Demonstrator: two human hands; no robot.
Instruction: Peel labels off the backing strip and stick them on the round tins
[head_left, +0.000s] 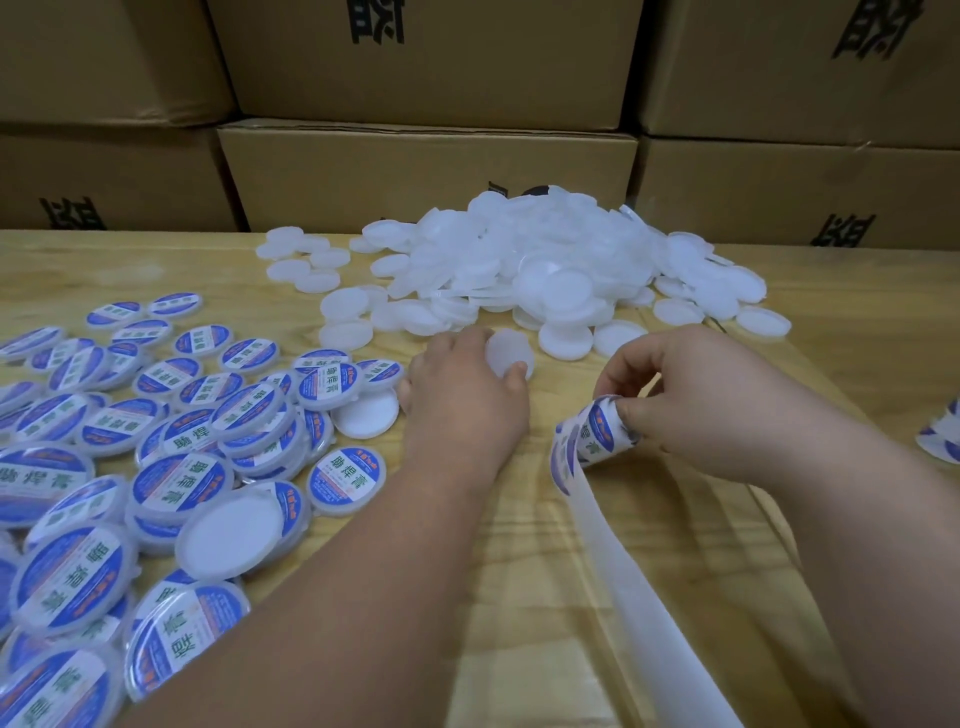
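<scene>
My left hand (462, 395) grips a plain white round tin (506, 352) lying on the wooden table, fingers and thumb curled round its rim. My right hand (691, 400) pinches a blue-and-white label (597, 434) that curls up off the white backing strip (639, 582), which trails toward the lower right. A heap of unlabelled white tins (530, 265) sits just beyond both hands. Labelled tins (182, 441) with blue and white stickers are spread over the left side of the table.
Brown cardboard boxes (426, 176) are stacked along the far edge of the wooden table (519, 545). Another piece of label strip (943, 439) shows at the right edge. Bare wood lies between my forearms.
</scene>
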